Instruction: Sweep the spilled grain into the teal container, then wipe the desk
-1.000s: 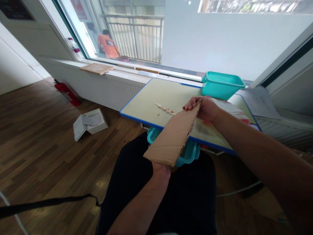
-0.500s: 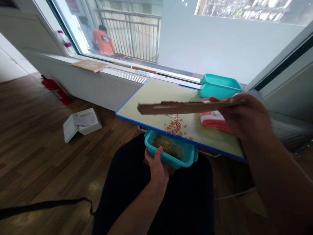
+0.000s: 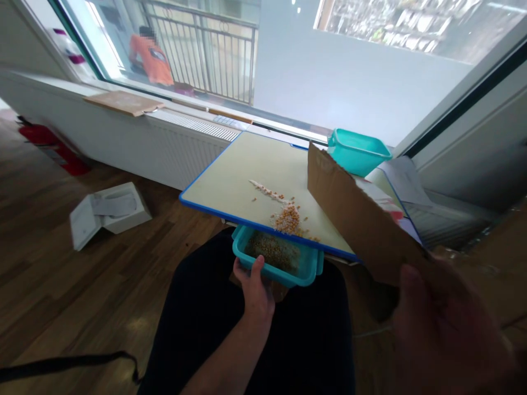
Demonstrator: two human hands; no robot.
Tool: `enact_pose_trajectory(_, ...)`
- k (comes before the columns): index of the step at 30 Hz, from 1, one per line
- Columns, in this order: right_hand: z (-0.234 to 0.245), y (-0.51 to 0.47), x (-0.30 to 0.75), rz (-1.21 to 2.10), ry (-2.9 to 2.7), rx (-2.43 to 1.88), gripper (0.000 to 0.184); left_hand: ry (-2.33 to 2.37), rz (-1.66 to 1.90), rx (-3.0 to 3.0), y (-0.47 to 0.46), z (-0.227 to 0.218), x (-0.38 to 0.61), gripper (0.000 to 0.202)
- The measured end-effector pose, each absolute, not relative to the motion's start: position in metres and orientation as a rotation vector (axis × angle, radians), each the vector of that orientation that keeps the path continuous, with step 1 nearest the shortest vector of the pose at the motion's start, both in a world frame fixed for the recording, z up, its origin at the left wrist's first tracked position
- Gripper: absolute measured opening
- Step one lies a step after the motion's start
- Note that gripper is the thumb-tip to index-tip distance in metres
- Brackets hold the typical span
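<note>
My left hand (image 3: 256, 285) grips the near side of a teal plastic bin (image 3: 307, 269), thumb over its rim. Yellowish kernels (image 3: 274, 252) lie in the bin, which sits at my lap just under the table's front edge. In my right hand (image 3: 440, 323), blurred and close to the camera, is a strip of brown cardboard (image 3: 354, 214), tilted up over the right part of the table. A small heap of orange-yellow kernels mixed with white powder (image 3: 289, 218) lies at the table edge above the bin, and a thin line of it trails back leftward.
The cream tabletop (image 3: 239, 164) has a blue edge. A second teal bin (image 3: 360, 153) stands at its back right, with a red-and-white cloth (image 3: 385, 200) partly behind the cardboard. An open white box (image 3: 123, 208) and a fire extinguisher (image 3: 53, 145) are left. A person (image 3: 152, 57) is beyond the window.
My right hand has come down and toward me, turning the cardboard from level over the table to a steep slant at the right. My left hand stays on the bin. The view has shifted rightward.
</note>
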State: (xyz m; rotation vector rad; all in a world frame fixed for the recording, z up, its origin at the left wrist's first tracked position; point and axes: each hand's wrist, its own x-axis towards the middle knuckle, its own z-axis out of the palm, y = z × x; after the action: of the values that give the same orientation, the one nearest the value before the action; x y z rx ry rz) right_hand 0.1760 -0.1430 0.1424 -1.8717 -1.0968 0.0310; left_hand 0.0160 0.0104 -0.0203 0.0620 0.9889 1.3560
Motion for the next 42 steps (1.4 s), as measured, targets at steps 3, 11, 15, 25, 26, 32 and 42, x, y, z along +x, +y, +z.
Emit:
enact_pose_trajectory(3, 0.142, -0.103, 0.167, -0.129, -1.063, -2.018, 0.034, 0.985, 1.365, 0.066, 0.011, -0.022, 0.013, 0.060)
enact_pose_trajectory(11, 0.074, -0.051, 0.172, -0.435, -0.890, -2.228, 0.046, 1.009, 1.365, 0.067, 0.011, -0.023, 0.008, 0.060)
enact_pose_trajectory(15, 0.071, -0.050, 0.167, -0.468, -0.969, -2.271, 0.043, 0.997, 1.365, 0.078, 0.012, -0.022, 0.008, 0.059)
enact_pose_trajectory(25, 0.070, -0.030, 0.127, -0.388, -1.195, -2.218, 0.045, 0.992, 1.389, 0.064, 0.013, -0.020, 0.007, 0.064)
enact_pose_trajectory(26, 0.070, -0.028, 0.126, -0.379, -1.202, -2.218, 0.045, 0.989, 1.386, 0.068, 0.013, -0.020, 0.007, 0.064)
enact_pose_trajectory(32, 0.075, -0.023, 0.117, -0.365, -1.163, -2.279, 0.046, 0.979, 1.412, 0.050, 0.013, -0.017, 0.002, 0.069)
enact_pose_trajectory(42, 0.076, -0.011, 0.087, -0.359, -1.203, -2.185, 0.044, 0.999, 1.418, 0.005, 0.014, -0.007, -0.002, 0.072)
